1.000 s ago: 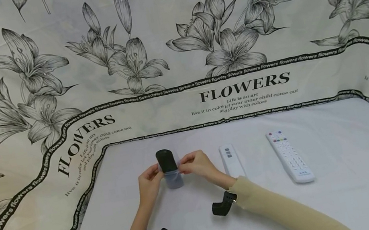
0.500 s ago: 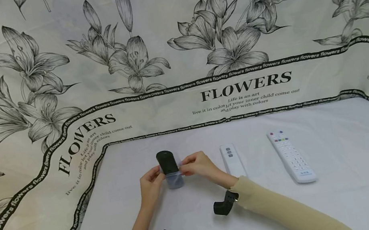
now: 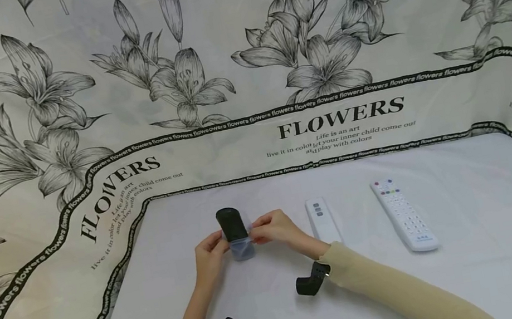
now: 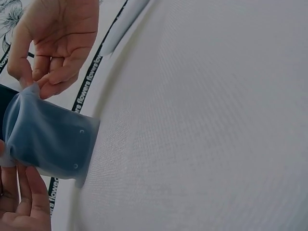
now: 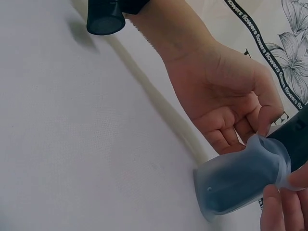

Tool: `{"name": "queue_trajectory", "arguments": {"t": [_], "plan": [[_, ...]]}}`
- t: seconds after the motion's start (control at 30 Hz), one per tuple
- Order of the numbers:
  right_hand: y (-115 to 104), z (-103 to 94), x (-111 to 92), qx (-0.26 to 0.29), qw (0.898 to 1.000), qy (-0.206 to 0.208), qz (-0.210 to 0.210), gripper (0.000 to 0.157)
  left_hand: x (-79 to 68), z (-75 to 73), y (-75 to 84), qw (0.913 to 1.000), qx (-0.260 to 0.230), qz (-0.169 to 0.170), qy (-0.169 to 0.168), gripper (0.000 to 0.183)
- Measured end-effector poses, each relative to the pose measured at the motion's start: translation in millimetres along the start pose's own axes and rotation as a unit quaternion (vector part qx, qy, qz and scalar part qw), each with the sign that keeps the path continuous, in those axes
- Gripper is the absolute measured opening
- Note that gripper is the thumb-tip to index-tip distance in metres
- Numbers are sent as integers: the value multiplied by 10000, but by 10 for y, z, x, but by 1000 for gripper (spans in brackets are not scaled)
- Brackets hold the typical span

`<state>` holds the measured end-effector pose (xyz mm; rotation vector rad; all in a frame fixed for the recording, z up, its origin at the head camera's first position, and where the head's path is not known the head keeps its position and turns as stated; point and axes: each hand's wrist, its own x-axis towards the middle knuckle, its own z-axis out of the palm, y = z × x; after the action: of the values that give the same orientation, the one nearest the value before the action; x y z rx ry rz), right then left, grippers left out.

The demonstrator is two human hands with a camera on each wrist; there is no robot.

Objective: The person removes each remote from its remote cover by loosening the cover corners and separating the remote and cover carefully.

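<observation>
While the black remote control (image 3: 231, 224) is held between the two hands over the white-covered bench (image 3: 495, 255), its lower part sits inside a translucent cover (image 3: 243, 250) and its upper part projects from the cover's mouth. The left hand (image 3: 208, 257) pinches the cover at one side of the mouth; its grip is closed on the rim between thumb and fingers. The right hand (image 3: 278, 229) pinches the opposite side of the same rim in a matching grip. The cover is wrinkled near the mouth, and two small ring-shaped marks show near its lower end in the left wrist view. Whether that end touches the bench cannot be told.

A white three-button remote control (image 3: 323, 220) lies near the right hand, its lower end partly hidden by the right forearm. A white keypad remote control (image 3: 405, 219) lies farther to the right, well apart from both hands. Behind the bench hangs a fabric backdrop (image 3: 345, 116) printed with lilies and the word "FLOWERS".
</observation>
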<state>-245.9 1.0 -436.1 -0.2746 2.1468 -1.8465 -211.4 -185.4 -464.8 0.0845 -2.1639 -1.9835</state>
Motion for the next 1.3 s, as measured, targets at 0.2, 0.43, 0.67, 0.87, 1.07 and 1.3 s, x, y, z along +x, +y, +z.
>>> {"name": "queue_trajectory", "arguments": {"t": [0.2,0.43,0.67,0.87,1.07,1.3], "plan": [[27,-5,11,-67,9999,-51,66,25,3,1,-28,10000,-16,-46,-34,34],[31,-21,14,-99,9997,-79,203,24,-8,6,-31,10000,-6,-19,-50,33],[58,-15,14,-81,9996,-161,195,25,-9,7,-53,9999,-74,-96,-39,33],[-13,-6,-45,-65,9995,-279,124,26,-19,1,-70,9999,0,-106,16,34],[81,-5,10,-70,9996,-239,143,25,-41,5,-83,9998,113,-115,113,33],[100,-17,4,-284,9988,-262,303,25,-74,3,-101,9986,447,-164,213,31]]}}
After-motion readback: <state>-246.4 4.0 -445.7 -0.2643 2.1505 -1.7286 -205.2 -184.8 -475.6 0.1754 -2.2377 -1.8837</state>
